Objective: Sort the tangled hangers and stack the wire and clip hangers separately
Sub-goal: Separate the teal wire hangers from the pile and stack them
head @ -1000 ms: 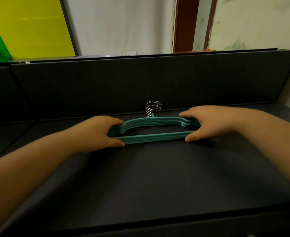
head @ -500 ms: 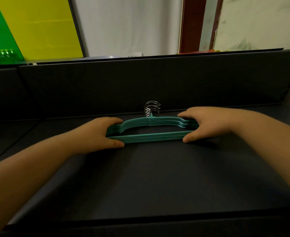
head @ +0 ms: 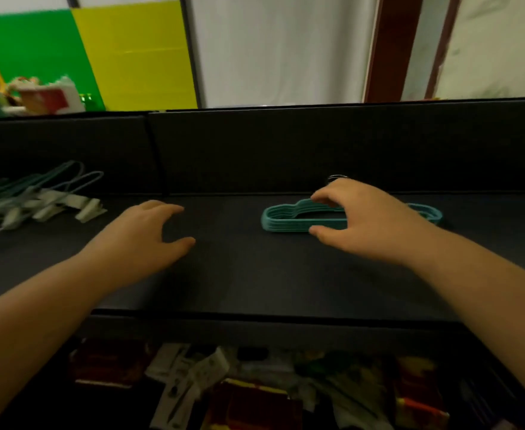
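Observation:
A neat stack of teal hangers (head: 281, 219) lies flat on the dark table (head: 255, 274), right of centre, with its metal hooks (head: 335, 177) just showing behind my right hand. My right hand (head: 366, 221) is spread over the middle of the stack. Its thumb tip is by the near bar and its fingertips are by the far bar, all loosely curved. My left hand (head: 144, 237) is over bare table left of the stack, fingers relaxed, holding nothing. A pile of clip hangers (head: 37, 201) with white clips lies at the far left.
A dark upright panel (head: 286, 144) runs along the back of the table. Below the front edge sits a jumble of packets and papers (head: 224, 386). Blurred coloured items (head: 47, 97) stand beyond the panel at the left.
Both hands have let go of the stack's ends. My left hand has moved away to the left and my right hand has slid to the stack's middle. The view has swung left, revealing the clip hangers.

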The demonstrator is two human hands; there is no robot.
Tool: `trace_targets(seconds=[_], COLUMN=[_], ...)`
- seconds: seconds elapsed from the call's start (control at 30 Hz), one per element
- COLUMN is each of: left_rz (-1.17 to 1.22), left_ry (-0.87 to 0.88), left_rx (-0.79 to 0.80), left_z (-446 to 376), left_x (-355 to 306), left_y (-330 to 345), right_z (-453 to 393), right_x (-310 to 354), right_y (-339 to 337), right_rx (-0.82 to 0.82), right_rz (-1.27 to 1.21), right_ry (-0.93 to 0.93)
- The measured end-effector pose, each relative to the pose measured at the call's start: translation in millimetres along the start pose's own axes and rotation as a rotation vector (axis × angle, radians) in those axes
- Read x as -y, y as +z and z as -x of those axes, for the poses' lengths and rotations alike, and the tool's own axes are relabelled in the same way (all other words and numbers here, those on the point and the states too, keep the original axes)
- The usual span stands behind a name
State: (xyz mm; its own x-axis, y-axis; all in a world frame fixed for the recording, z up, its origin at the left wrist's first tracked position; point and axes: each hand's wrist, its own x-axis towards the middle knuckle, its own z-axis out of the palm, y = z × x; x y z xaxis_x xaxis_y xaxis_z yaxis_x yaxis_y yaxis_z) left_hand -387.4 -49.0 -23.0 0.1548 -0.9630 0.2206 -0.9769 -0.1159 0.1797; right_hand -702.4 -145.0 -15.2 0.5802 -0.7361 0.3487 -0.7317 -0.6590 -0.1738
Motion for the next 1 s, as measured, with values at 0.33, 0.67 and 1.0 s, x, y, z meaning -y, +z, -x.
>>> trace_targets(seconds=[0.33, 0.67, 1.0], left_rz=[-0.095, -0.098, -0.062], left_ry=[-0.128, -0.251, -0.341], left_rx=[-0.117, -0.131, -0.102], left_z=[127, 140, 90], left_x=[149, 268, 370], left_y=[-54, -59, -78], right_z=[-17, -89, -193], right_x=[184, 278, 333], right_y=[55, 105, 138], right_rx=[-0.066, 0.027, 0.036], right_rz=[-0.023, -0.064, -0.023], right_ry=[-0.066, -0.176, -0.313])
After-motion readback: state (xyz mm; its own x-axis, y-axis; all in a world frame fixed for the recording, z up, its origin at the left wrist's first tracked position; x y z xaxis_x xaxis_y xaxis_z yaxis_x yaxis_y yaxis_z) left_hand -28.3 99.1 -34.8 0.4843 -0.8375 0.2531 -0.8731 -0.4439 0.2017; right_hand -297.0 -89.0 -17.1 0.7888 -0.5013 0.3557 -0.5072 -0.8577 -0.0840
